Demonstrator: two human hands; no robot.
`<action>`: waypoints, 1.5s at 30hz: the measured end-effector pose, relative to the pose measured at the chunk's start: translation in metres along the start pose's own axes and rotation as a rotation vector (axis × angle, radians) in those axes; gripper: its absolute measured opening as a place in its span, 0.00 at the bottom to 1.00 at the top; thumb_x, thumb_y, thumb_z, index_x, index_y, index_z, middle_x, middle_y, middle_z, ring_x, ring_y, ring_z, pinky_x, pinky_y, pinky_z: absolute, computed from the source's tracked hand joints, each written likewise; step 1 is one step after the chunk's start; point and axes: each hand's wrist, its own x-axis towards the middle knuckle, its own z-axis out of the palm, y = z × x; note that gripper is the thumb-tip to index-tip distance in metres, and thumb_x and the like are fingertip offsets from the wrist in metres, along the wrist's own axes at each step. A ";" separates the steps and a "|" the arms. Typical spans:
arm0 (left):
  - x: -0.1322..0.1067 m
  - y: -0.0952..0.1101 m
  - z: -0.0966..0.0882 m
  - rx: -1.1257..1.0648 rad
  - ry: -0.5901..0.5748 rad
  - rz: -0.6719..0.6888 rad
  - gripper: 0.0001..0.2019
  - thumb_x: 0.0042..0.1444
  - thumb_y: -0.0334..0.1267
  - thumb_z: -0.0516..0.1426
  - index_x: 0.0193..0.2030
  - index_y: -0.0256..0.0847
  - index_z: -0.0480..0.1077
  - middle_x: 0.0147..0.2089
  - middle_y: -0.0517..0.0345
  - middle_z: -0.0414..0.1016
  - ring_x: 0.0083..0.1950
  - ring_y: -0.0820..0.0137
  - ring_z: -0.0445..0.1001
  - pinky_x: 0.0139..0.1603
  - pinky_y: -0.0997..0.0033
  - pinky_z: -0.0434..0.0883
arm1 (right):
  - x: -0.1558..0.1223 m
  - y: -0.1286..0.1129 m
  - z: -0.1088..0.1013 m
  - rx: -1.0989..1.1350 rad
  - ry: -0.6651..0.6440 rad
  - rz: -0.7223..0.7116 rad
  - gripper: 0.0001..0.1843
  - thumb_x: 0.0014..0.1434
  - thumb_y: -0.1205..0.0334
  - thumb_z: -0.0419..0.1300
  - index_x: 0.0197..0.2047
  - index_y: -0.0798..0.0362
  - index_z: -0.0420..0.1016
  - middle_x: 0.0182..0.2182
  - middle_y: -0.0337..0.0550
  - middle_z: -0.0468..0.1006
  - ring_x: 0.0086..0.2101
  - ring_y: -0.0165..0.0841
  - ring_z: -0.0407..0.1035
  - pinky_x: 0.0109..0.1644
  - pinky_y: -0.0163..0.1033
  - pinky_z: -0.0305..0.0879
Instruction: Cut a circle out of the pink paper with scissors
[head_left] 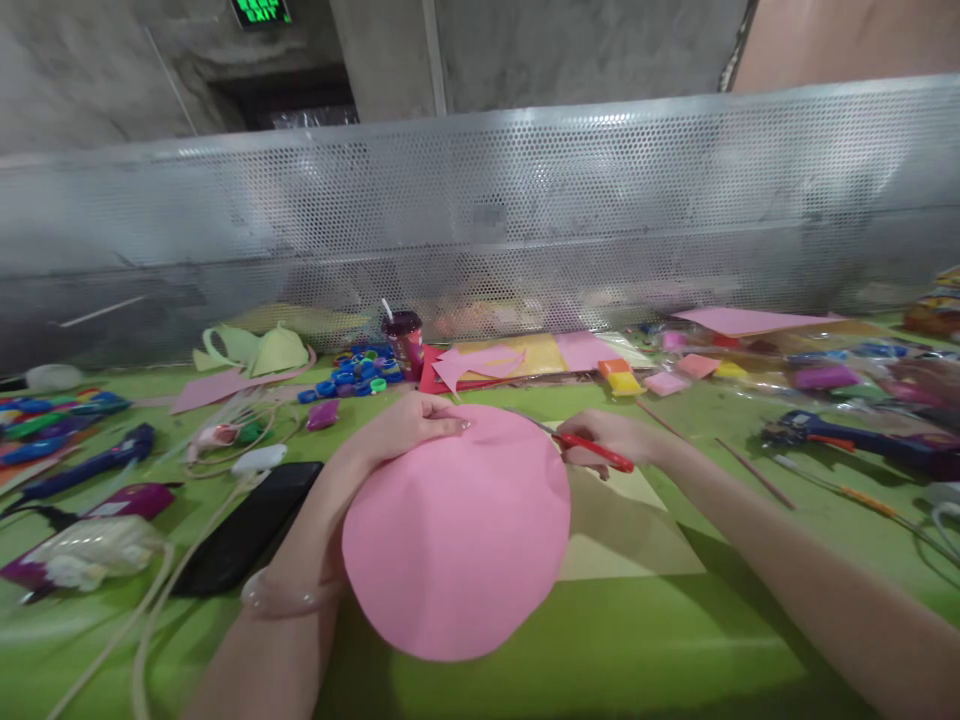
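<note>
A large, roughly round sheet of pink paper (457, 540) is held up over the table, facing me. My left hand (416, 430) pinches its upper left edge, thumb in front and fingers mostly behind. At the upper right edge, my right hand (600, 440) grips red-handled scissors (596, 450). Their blades point left along the paper's top edge and are partly hidden, so how wide they are apart is unclear. Beneath the right forearm lies a pale yellow sheet (637, 545), partly covered by the pink paper.
A lidded cup with a straw (405, 345) stands behind, beside blue bottle caps (356, 370). At left lie a black phone-like slab (251, 530), cables and a dark blue glue gun (90, 465). Another tool (862, 435) lies right. A perforated metal panel (487, 220) closes the back.
</note>
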 end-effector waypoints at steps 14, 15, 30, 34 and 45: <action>0.002 -0.003 0.002 -0.005 -0.005 -0.032 0.20 0.43 0.54 0.56 0.36 0.42 0.74 0.34 0.58 0.77 0.37 0.64 0.72 0.37 0.68 0.65 | -0.002 -0.004 0.001 -0.046 0.025 0.028 0.09 0.48 0.59 0.50 0.21 0.54 0.59 0.16 0.34 0.63 0.16 0.25 0.61 0.19 0.31 0.60; 0.002 -0.004 0.001 -0.005 -0.004 -0.027 0.20 0.43 0.54 0.56 0.36 0.42 0.74 0.34 0.58 0.77 0.37 0.64 0.72 0.37 0.68 0.65 | -0.002 -0.003 0.001 -0.047 0.025 0.032 0.09 0.47 0.59 0.50 0.21 0.54 0.59 0.16 0.34 0.63 0.16 0.25 0.61 0.19 0.31 0.60; 0.002 -0.004 0.002 -0.022 -0.008 -0.012 0.17 0.45 0.51 0.57 0.36 0.43 0.74 0.33 0.59 0.77 0.35 0.65 0.72 0.35 0.69 0.65 | -0.001 -0.003 0.000 0.004 0.000 0.051 0.09 0.47 0.60 0.51 0.20 0.54 0.58 0.13 0.32 0.61 0.15 0.25 0.60 0.19 0.30 0.60; 0.003 -0.005 0.001 -0.029 -0.011 -0.014 0.17 0.45 0.52 0.57 0.35 0.43 0.74 0.34 0.59 0.77 0.35 0.65 0.72 0.35 0.70 0.65 | -0.001 -0.003 0.001 -0.008 0.010 0.052 0.08 0.47 0.60 0.51 0.21 0.54 0.59 0.13 0.32 0.62 0.15 0.24 0.60 0.19 0.30 0.60; 0.002 -0.003 0.001 -0.030 -0.013 -0.009 0.15 0.46 0.50 0.57 0.36 0.43 0.74 0.33 0.59 0.77 0.35 0.66 0.72 0.35 0.70 0.65 | 0.000 -0.001 0.001 -0.083 0.027 0.030 0.09 0.48 0.60 0.49 0.21 0.54 0.58 0.16 0.34 0.63 0.15 0.24 0.60 0.17 0.29 0.57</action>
